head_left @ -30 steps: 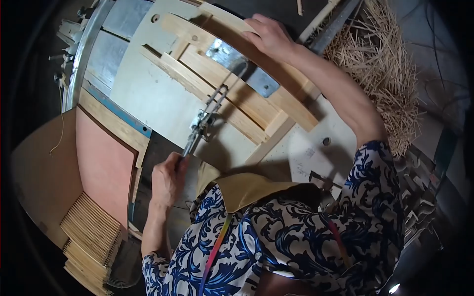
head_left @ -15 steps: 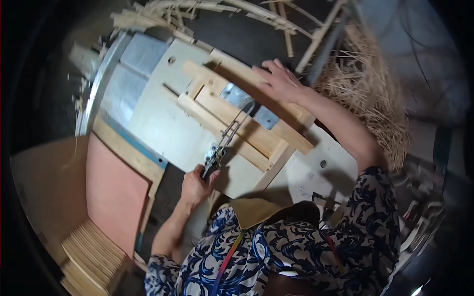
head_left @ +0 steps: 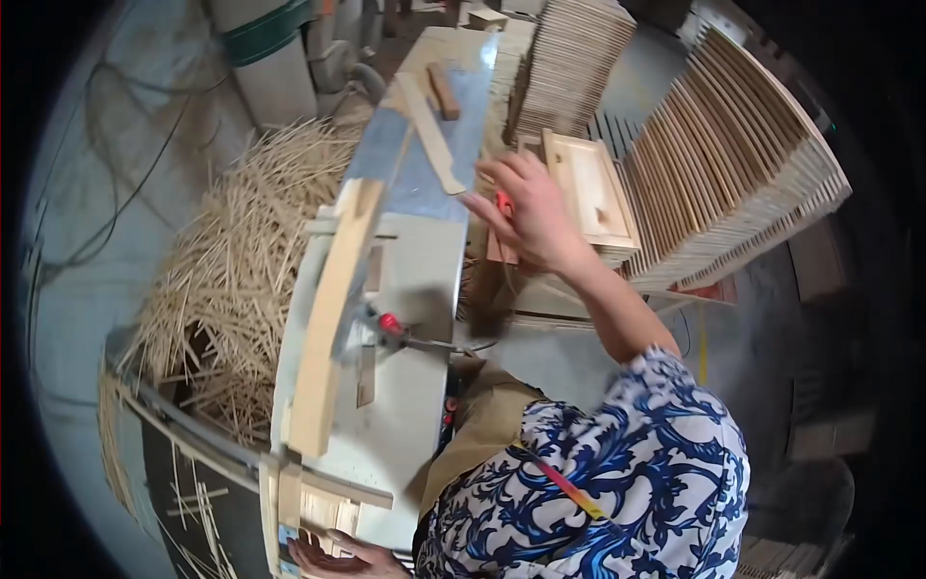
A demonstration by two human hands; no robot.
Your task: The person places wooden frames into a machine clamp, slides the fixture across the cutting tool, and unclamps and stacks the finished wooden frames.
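Note:
My right hand [head_left: 529, 214] reaches forward with fingers apart, a fingertip at the near end of a thin wooden strip [head_left: 431, 140] that lies on a metal plate [head_left: 424, 179]. A small red thing [head_left: 503, 203] shows under the palm. My left hand [head_left: 333, 558] is at the bottom edge, fingers against wooden pieces [head_left: 313, 507] at the near end of the white work table [head_left: 410, 415]; its grip is hidden. A long curved wooden piece [head_left: 328, 318] lies along the table beside a red-handled clamp [head_left: 391, 323].
Left of the table is a big pile of thin wood slivers [head_left: 227, 270]. Stacks of curved wooden slats [head_left: 733, 164] and another slat stack [head_left: 569, 58] stand at the right and back, with a shallow wooden box [head_left: 588, 188] between. A small wooden block [head_left: 444, 92] rests on the plate.
The view has swung round sharply. My left hand has left the metal lever handle and is now at the table's near end. My right hand has come off the curved piece and reaches toward the strip.

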